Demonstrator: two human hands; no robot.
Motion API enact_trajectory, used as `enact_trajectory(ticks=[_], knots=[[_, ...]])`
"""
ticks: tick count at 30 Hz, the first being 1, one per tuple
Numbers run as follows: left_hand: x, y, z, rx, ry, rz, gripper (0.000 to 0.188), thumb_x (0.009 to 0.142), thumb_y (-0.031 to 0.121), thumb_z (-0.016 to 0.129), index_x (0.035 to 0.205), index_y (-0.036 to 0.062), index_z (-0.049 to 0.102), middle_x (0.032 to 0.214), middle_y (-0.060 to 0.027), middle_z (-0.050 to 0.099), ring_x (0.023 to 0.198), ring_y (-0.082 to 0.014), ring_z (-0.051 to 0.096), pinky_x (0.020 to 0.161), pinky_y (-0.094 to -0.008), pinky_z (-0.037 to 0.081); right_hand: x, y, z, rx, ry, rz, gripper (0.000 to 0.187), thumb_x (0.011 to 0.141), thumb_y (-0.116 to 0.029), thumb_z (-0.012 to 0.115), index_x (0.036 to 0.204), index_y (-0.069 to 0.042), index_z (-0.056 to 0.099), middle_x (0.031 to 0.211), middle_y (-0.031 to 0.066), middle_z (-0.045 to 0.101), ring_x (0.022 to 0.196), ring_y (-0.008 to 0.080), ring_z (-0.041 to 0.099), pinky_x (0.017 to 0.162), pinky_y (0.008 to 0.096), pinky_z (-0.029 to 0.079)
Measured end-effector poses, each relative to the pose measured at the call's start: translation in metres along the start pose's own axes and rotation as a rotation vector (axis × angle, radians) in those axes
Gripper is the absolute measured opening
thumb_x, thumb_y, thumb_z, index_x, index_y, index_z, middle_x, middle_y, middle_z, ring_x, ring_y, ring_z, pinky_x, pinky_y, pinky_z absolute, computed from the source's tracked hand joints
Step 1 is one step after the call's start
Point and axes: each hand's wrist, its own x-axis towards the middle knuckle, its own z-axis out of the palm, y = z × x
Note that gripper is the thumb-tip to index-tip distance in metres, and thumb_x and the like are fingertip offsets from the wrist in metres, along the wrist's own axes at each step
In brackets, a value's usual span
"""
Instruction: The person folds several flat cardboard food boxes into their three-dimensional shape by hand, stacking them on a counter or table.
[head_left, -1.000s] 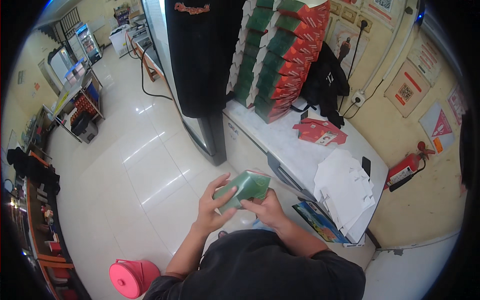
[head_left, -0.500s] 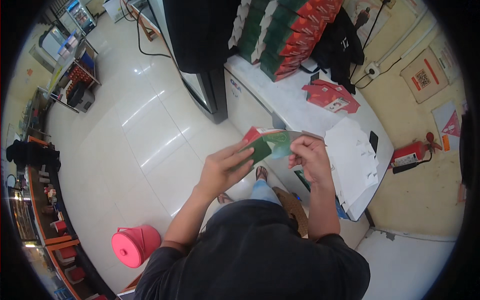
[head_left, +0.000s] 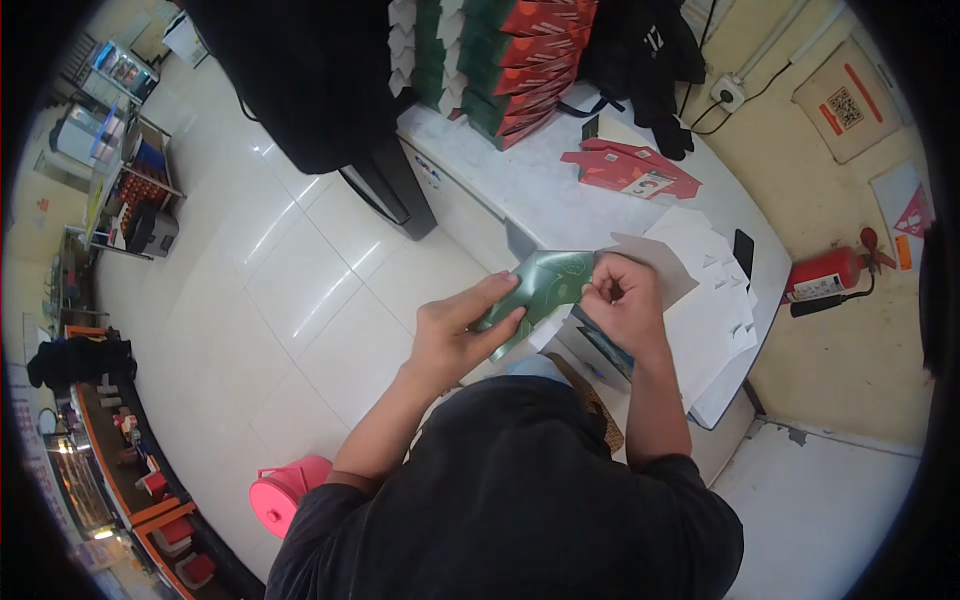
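Between my hands, in front of my body, is a partly folded green cardboard box with pale inner flaps. My left hand grips its left end, thumb and fingers pressed on the panel. At the right end, the curled fingers of my right hand pinch the card by its edge. A grey-white flap sticks out behind that hand, over a pile of flat white card blanks on the white-topped counter. Farther back lies a flattened red carton. Stacked red and green folded boxes stand beyond.
A black phone lies beside the blanks. Black bags or clothing rest behind the boxes. A red fire extinguisher is by the right wall. On the tiled floor at left stands a pink lidded bucket.
The box has turned, so its broad green side now faces up and the red side is out of sight. A grey-white flap has spread out behind my right hand. The view has shifted.
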Motion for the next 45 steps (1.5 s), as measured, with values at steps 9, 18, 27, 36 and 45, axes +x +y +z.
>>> enact_trajectory(ticks=[9, 18, 27, 36, 45], knots=[[0.068, 0.005, 0.072, 0.253, 0.136, 0.131, 0.027, 0.079, 0.005, 0.078, 0.104, -0.0024, 0.071, 0.099, -0.0255, 0.07, 0.085, -0.0273, 0.074, 0.065, -0.0305, 0.058, 0.021, 0.008, -0.017, 0.591, 0.107, 0.299, 0.021, 0.09, -0.002, 0.061, 0.073, -0.005, 0.05, 0.062, -0.0018, 0.05, 0.051, 0.0049, 0.047, 0.047, 0.0223, 0.042], [0.123, 0.016, 0.112, -0.02, -0.072, -0.049, 0.023, 0.075, 0.003, 0.082, 0.095, -0.0045, 0.075, 0.105, -0.0229, 0.072, 0.091, -0.0238, 0.073, 0.076, -0.0293, 0.057, 0.044, 0.048, -0.084, 0.502, 0.187, 0.103, 0.012, 0.089, 0.002, 0.061, 0.078, 0.001, 0.057, 0.069, 0.0014, 0.058, 0.061, 0.0049, 0.056, 0.051, 0.0213, 0.049], [0.148, 0.022, 0.137, 0.187, -0.022, 0.126, 0.023, 0.072, 0.004, 0.084, 0.089, -0.0054, 0.074, 0.104, -0.0221, 0.072, 0.08, -0.0211, 0.073, 0.068, -0.0281, 0.057, 0.065, 0.046, -0.109, 0.486, 0.302, 0.122, 0.01, 0.087, -0.004, 0.069, 0.094, 0.003, 0.07, 0.079, 0.0014, 0.066, 0.063, 0.0037, 0.057, 0.056, 0.0192, 0.048], [0.159, 0.029, 0.148, 0.266, 0.075, 0.35, 0.024, 0.07, 0.001, 0.084, 0.09, -0.0033, 0.072, 0.105, -0.0217, 0.072, 0.085, -0.0294, 0.073, 0.072, -0.0304, 0.057, 0.067, 0.042, -0.1, 0.336, 0.328, -0.027, 0.006, 0.09, -0.005, 0.067, 0.094, 0.0, 0.071, 0.078, 0.0021, 0.066, 0.063, 0.0048, 0.056, 0.053, 0.0212, 0.044], [0.164, 0.019, 0.143, 0.305, 0.09, 0.427, 0.025, 0.07, 0.0, 0.084, 0.09, -0.0045, 0.07, 0.102, -0.0206, 0.072, 0.091, -0.0321, 0.072, 0.077, -0.0341, 0.059, 0.074, 0.03, -0.116, 0.461, 0.159, 0.327, 0.017, 0.099, -0.011, 0.058, 0.09, 0.0, 0.067, 0.069, -0.0023, 0.056, 0.056, 0.0031, 0.044, 0.051, 0.0191, 0.035]])
